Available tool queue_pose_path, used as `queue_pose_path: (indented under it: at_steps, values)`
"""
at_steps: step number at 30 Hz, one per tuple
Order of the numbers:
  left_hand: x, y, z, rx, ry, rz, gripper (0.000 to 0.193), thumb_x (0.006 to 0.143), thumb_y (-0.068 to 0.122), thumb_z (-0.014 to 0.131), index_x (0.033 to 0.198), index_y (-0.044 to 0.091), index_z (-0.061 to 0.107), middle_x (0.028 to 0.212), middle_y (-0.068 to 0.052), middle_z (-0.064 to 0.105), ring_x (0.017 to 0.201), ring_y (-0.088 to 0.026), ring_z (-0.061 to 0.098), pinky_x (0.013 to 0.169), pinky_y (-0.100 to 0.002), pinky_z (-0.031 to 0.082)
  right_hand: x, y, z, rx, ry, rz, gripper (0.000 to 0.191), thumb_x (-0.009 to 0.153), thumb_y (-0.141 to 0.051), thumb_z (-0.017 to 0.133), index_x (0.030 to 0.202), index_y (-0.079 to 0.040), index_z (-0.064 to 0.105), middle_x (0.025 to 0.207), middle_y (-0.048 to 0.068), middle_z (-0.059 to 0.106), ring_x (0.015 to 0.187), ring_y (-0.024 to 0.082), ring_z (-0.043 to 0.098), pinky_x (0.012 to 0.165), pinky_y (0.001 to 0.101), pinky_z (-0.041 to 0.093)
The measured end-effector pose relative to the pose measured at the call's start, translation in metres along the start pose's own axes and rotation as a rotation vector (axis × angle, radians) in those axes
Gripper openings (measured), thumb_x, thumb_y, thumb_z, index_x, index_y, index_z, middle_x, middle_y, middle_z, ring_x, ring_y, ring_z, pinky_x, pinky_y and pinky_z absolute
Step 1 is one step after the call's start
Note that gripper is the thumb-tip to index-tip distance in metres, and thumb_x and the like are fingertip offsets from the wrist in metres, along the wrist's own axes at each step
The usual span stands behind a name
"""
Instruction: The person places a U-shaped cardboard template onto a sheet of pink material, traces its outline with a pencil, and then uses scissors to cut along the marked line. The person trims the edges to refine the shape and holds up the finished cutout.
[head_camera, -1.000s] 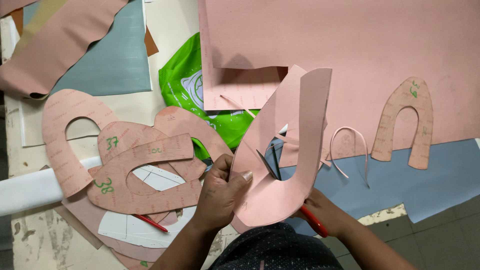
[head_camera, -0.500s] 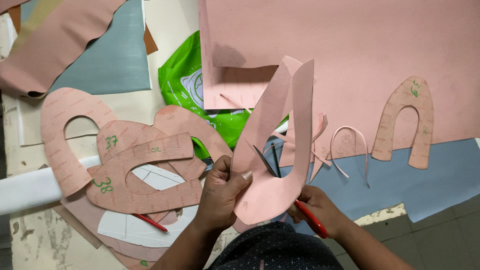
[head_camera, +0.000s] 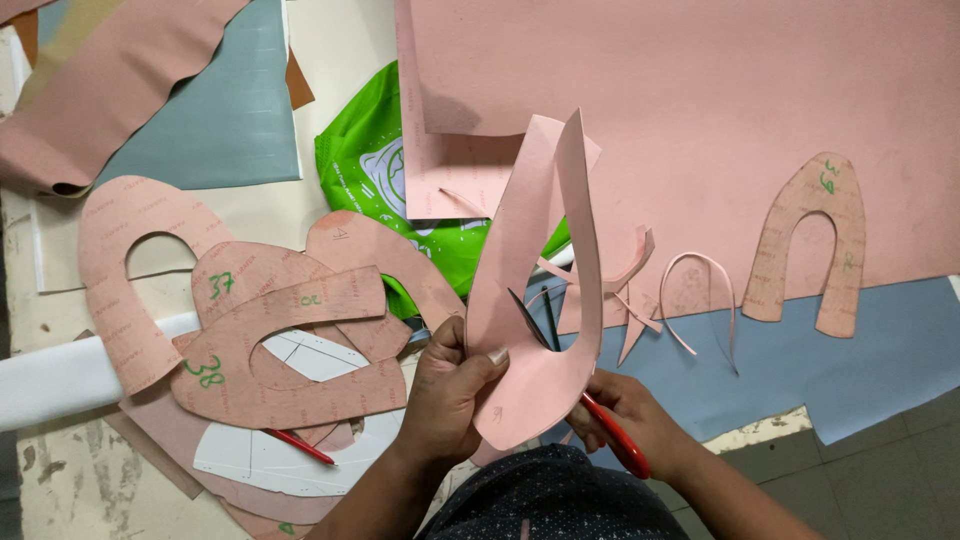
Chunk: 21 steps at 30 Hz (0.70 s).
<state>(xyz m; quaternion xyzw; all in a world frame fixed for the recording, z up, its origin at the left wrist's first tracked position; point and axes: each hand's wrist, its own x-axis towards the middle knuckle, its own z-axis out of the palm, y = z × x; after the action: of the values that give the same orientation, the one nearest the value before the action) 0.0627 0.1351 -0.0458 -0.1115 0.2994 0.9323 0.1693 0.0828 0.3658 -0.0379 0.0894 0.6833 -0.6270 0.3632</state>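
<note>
On the left of the bench (head_camera: 60, 470) lies a pile of cut pink arch-shaped pieces (head_camera: 270, 340) with green marks, over white pieces, a red pen (head_camera: 298, 447) poking out below them. Beyond them sit a grey-blue sheet (head_camera: 225, 110) and a green plastic bag (head_camera: 365, 170).

Near the middle, the left hand (head_camera: 450, 385) grips the pink cut piece (head_camera: 530, 300), thumb across its near face and fingers behind, at the lower left edge. The piece stands upright in the air above the bench, a tall narrow horseshoe with a rounded bottom and two long arms rising to a point. It looks like thin board or leatherboard: light, matt, fairly stiff yet able to curl, since one arm twists edge-on. It will likely flop if held far from the cut, so a pinch close to the cutting line, as here, seems best; the thin arms could crease.

The right hand (head_camera: 630, 425) is closed around red-handled scissors (head_camera: 610, 430), whose dark blades (head_camera: 535, 320) show inside the arch opening.

To the right lie curled pink offcuts (head_camera: 700, 300), a large pink sheet (head_camera: 700, 110), a blue sheet (head_camera: 830, 370) and another pink arch (head_camera: 810, 245).
</note>
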Motion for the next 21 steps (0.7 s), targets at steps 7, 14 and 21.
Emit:
queue_pose_path:
  at_steps: [7,14,21]
  values:
    - [-0.002,-0.009,-0.003,-0.015,0.011,-0.031,0.015,0.091,-0.010,0.057,0.103,0.000,0.059,0.099,-0.013,0.070,0.085,-0.015,0.069,0.079,-0.033,0.060,0.003,0.007,-0.005,-0.007,0.002,0.027,0.029,0.095,-0.028,0.062,0.107,-0.003,0.069,0.070,-0.001,0.055,0.063,0.010,0.052,0.060,0.0276,0.050]
    - [-0.003,0.000,0.007,0.006,0.021,-0.075,0.019,0.090,-0.007,0.056,0.108,0.000,0.059,0.102,-0.015,0.070,0.088,-0.017,0.070,0.082,-0.033,0.060,0.000,0.018,-0.009,0.020,0.030,0.019,0.025,0.093,-0.023,0.063,0.105,-0.002,0.071,0.067,0.001,0.055,0.058,0.011,0.052,0.056,0.0272,0.047]
    - [0.009,0.012,0.005,0.236,-0.023,0.027,0.012,0.093,-0.002,0.064,0.102,0.003,0.058,0.100,-0.011,0.071,0.086,-0.013,0.068,0.080,-0.031,0.059,0.001,0.035,-0.016,0.096,-0.039,-0.076,0.023,0.099,-0.021,0.062,0.100,0.001,0.063,0.079,0.005,0.061,0.070,0.015,0.057,0.065,0.0316,0.051]
